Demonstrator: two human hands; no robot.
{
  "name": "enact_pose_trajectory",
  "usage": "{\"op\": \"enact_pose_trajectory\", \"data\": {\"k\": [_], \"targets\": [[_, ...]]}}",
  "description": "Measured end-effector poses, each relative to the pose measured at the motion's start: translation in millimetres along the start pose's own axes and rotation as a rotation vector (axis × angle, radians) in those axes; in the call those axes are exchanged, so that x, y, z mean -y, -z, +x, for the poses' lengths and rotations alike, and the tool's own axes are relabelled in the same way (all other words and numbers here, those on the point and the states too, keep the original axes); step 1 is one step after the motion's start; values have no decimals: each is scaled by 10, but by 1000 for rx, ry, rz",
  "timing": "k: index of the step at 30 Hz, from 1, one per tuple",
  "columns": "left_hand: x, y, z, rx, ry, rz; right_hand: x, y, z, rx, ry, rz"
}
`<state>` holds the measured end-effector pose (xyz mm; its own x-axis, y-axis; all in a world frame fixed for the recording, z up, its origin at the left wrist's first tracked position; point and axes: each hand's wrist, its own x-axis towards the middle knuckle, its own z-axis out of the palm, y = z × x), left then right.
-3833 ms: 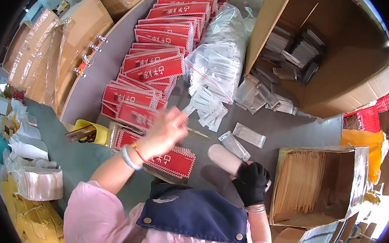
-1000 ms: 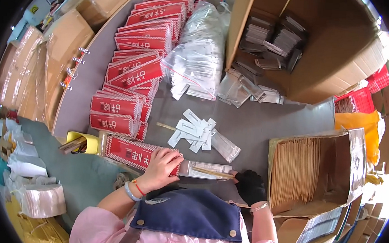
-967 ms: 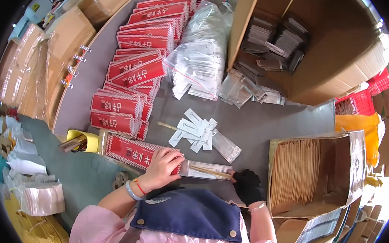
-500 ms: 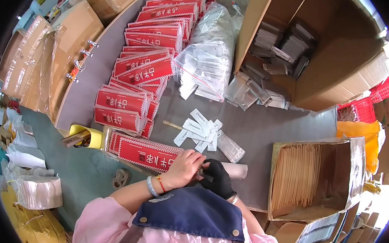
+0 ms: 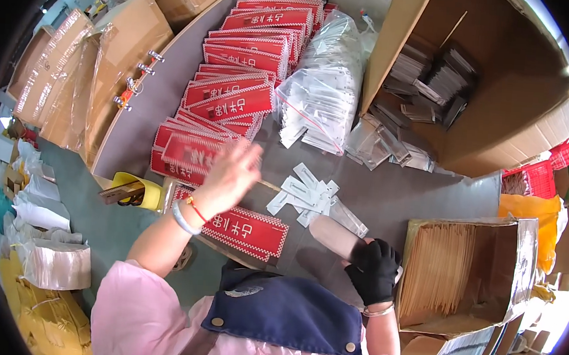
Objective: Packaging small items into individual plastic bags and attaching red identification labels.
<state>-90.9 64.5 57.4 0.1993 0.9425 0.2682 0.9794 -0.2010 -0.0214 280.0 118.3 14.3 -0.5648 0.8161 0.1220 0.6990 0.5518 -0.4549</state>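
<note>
Half a second ago both your hands were together over the nearest red packet; now your left hand point(image 5: 232, 170) has swung up and away toward the rows of red packets point(image 5: 238, 88), and your right hand point(image 5: 373, 271) has drawn back to your right side.

Your left hand is blurred with motion, so I cannot tell whether its fingers pinch anything; they look loosely spread and empty, hovering above the near end of the rows. Your right hand, in a black glove, is curled shut around one end of a pale roll-shaped bundle point(image 5: 334, 236), whose free end points toward the loose clear sleeves point(image 5: 306, 195) fanned out on the grey table point(image 5: 415, 193).

The red packet point(image 5: 245, 226) you were working on lies flat on the table edge just in front of your apron, apart from both hands.

You seem to be between pieces: one packet laid down, the left hand going for the next item. The next move calls for slowing that left hand enough to pick a single packet off the overlapped row without dragging its neighbours, then bringing it back toward the gloved hand. Keep the bundle gripped and level meanwhile, clear of the open carton of tan sheets point(image 5: 453, 272) just beside your right wrist.
</note>
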Motion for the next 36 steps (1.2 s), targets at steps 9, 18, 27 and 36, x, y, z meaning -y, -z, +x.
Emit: {"op": "enact_pose_trajectory", "data": {"k": [9,18,27,36], "targets": [[-1032,-626,-661,133,633,-322,227,-68,-43,131,89,-59],[-897,-703,-840,8,599,-510,363,-123,52,265,132,-60],[-870,-756,-890,145,554,-538,642,-777,158,294,313,174],[-938,-698,-816,123,601,-474,334,-134,46,214,140,1]]}}
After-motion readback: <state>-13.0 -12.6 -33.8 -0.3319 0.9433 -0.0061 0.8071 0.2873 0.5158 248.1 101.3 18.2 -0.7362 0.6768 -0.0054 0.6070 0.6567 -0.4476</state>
